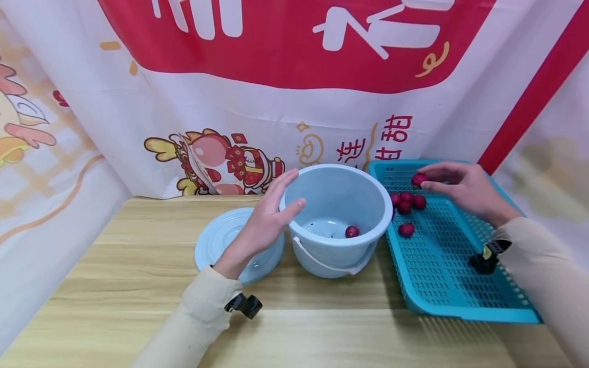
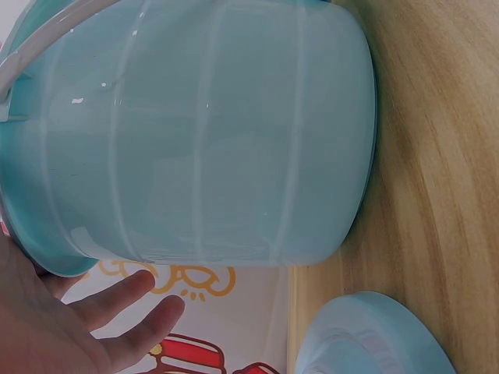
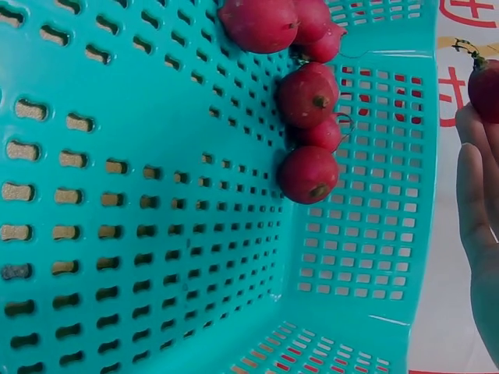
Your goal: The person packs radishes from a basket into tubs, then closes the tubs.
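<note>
My right hand (image 1: 467, 186) pinches a red radish (image 1: 418, 179) between thumb and fingertips above the far end of a teal slotted basket (image 1: 442, 255). The right wrist view shows this radish (image 3: 485, 89) with a thin stem at its top. Several more radishes (image 3: 308, 175) lie along one side of the basket. My left hand (image 1: 269, 220) is at the left rim of a light blue bucket (image 1: 329, 255), its fingers extended and the thumb over the rim. A single radish (image 1: 352, 232) lies on the bucket's floor.
A round light blue lid (image 1: 209, 245) lies on the wooden table (image 1: 115, 286), left of the bucket and partly under my left arm. The bucket's handle (image 1: 322, 263) hangs down at the front. Behind the table hangs a printed cloth (image 1: 257, 117).
</note>
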The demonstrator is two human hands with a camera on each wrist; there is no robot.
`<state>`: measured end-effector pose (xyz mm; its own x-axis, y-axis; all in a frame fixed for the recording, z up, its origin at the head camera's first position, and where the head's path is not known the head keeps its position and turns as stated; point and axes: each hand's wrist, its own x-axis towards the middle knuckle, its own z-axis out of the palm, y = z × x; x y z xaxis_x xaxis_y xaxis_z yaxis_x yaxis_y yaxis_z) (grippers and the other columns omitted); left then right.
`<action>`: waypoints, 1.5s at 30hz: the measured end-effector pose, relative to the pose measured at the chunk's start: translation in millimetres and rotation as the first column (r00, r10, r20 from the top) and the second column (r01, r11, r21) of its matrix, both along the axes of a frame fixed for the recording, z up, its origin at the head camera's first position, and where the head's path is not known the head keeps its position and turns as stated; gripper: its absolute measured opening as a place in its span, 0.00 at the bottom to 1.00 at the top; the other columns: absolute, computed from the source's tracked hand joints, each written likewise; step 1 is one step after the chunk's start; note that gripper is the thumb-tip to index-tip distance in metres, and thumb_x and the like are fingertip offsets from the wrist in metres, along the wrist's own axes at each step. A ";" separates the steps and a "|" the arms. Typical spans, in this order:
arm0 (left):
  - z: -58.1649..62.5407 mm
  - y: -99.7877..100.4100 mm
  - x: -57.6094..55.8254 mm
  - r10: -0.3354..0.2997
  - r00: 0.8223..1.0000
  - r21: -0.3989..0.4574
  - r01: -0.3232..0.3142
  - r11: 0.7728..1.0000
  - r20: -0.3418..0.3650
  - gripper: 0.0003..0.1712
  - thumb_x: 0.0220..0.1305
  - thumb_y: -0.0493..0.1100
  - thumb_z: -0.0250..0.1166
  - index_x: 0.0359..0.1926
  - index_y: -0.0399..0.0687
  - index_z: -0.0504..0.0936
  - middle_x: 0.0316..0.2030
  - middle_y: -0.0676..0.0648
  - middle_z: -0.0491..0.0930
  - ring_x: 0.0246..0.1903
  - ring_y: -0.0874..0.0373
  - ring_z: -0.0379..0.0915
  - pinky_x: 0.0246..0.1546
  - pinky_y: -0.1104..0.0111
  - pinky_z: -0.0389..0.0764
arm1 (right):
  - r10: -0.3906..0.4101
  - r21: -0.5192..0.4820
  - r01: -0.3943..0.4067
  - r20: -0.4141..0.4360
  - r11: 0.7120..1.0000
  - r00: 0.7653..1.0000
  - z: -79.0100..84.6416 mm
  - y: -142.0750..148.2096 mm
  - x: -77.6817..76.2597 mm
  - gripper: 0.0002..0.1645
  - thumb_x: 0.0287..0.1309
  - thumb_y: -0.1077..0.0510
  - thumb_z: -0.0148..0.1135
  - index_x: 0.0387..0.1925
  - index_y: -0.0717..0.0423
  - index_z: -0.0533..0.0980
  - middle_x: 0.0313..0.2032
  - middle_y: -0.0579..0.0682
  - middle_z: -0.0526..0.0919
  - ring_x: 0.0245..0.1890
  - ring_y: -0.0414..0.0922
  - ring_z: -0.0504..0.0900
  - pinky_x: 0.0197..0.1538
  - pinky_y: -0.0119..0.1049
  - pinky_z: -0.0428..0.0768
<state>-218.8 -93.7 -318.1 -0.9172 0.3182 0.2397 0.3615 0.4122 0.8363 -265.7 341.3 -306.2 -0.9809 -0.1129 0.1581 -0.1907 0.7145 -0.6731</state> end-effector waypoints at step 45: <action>0.7 -0.8 1.5 -0.002 1.000 0.009 0.002 1.000 0.008 0.40 0.77 0.58 0.58 0.84 0.62 0.57 0.85 0.58 0.50 0.85 0.54 0.44 0.81 0.36 0.53 | 0.134 -0.183 -0.171 -0.200 0.968 0.971 46.7 -104.8 12.6 0.26 0.67 0.47 0.72 0.64 0.46 0.82 0.54 0.38 0.89 0.47 0.32 0.89 0.49 0.23 0.86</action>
<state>-217.3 -94.5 -317.4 -0.9184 0.3179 0.2356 0.3559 0.4035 0.8429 -253.1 236.4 -259.5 -0.9062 -0.2070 0.3686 -0.4209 0.5241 -0.7404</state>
